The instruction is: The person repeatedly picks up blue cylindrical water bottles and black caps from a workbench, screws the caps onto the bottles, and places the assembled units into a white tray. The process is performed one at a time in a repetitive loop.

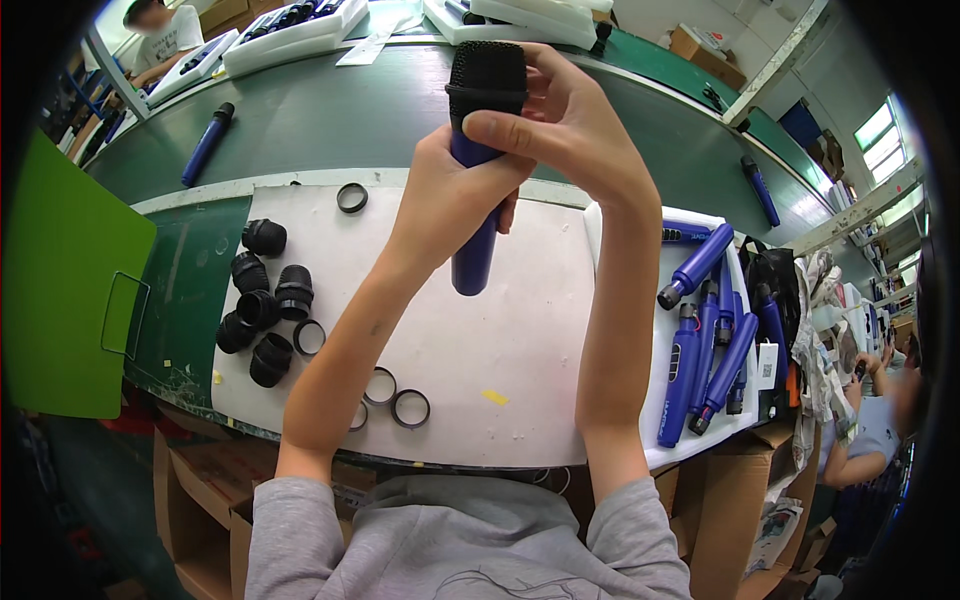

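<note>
Steadying the blue microphone point(470, 148) above the white mat point(520, 380), the left hand point(462, 180) wraps its body point(474, 262) while the right hand point(565, 125) grips its black mesh head point(487, 78), apparently fitting it, so the next move probably calls for a firm twist

- Here's the microphone point(472, 152), near upright, left hand point(452, 188) wrapped round its blue body point(471, 265)
- Right hand point(560, 125) up top, thumb at the black grille point(487, 75)
- Over left, black heads point(294, 291) cluster, rings point(352, 209) nearby, on white board point(520, 380)
- Far right, blue tubes point(680, 375) crowd a white tray point(657, 385)
</note>
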Demonstrator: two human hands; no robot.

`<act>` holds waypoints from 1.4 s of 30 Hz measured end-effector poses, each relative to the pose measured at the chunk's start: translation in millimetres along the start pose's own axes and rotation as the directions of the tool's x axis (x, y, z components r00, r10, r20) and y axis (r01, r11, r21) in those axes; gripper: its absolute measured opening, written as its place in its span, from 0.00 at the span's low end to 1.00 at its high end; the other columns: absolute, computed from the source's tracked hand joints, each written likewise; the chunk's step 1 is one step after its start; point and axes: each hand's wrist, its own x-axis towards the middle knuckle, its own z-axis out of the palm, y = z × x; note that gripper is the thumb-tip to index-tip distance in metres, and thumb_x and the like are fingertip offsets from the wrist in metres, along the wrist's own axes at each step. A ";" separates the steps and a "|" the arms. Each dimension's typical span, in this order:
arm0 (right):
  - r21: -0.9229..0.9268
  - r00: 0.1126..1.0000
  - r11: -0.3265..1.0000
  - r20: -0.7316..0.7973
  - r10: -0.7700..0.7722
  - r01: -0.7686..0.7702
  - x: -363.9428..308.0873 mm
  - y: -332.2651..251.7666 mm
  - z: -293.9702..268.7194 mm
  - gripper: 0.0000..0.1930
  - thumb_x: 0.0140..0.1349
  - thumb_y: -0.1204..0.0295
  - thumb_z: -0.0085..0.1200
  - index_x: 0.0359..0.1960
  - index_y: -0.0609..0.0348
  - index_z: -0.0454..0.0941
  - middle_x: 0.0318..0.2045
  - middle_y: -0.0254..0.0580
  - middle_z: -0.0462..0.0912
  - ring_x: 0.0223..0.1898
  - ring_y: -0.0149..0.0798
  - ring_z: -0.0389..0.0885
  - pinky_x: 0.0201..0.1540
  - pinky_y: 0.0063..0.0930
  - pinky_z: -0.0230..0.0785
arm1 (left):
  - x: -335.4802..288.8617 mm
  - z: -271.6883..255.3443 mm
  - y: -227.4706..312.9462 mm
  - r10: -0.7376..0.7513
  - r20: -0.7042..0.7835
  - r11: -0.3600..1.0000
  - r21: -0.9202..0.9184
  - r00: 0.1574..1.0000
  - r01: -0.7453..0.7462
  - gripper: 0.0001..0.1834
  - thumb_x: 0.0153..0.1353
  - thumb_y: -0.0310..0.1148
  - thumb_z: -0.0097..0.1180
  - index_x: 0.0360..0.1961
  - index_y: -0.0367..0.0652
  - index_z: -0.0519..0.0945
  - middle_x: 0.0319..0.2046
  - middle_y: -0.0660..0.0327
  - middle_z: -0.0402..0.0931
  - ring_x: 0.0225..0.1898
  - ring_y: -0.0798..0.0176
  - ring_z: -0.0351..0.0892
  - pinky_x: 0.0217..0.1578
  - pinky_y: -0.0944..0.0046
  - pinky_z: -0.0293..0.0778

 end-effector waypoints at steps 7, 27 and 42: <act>0.343 0.995 0.937 0.048 -0.085 0.064 4.6 14.4 -10.9 0.38 0.54 0.56 0.72 0.60 0.70 0.70 0.46 0.57 0.84 0.48 0.46 0.85 0.54 0.40 0.76 | 2.4 -7.2 1.1 0.135 0.118 0.990 -0.046 0.984 -0.131 0.16 0.62 0.39 0.61 0.38 0.36 0.74 0.22 0.60 0.76 0.19 0.66 0.78 0.22 0.66 0.75; 0.205 0.975 0.974 0.216 0.056 -0.102 2.5 39.9 -25.1 0.32 0.71 0.49 0.48 0.63 0.66 0.70 0.52 0.60 0.80 0.49 0.49 0.84 0.51 0.38 0.79 | -3.6 0.3 0.8 0.146 -0.089 0.988 -0.034 0.985 -0.149 0.25 0.69 0.53 0.56 0.44 0.37 0.71 0.25 0.58 0.77 0.22 0.65 0.79 0.26 0.66 0.78; -0.497 0.871 0.727 -0.392 0.298 -0.473 3.0 123.2 35.4 0.24 0.63 0.62 0.59 0.52 0.72 0.71 0.35 0.56 0.81 0.38 0.57 0.83 0.46 0.45 0.74 | 18.9 -43.3 -9.8 -0.113 -0.145 0.933 0.325 0.983 0.156 0.29 0.63 0.47 0.53 0.57 0.34 0.77 0.52 0.52 0.78 0.58 0.59 0.75 0.56 0.61 0.71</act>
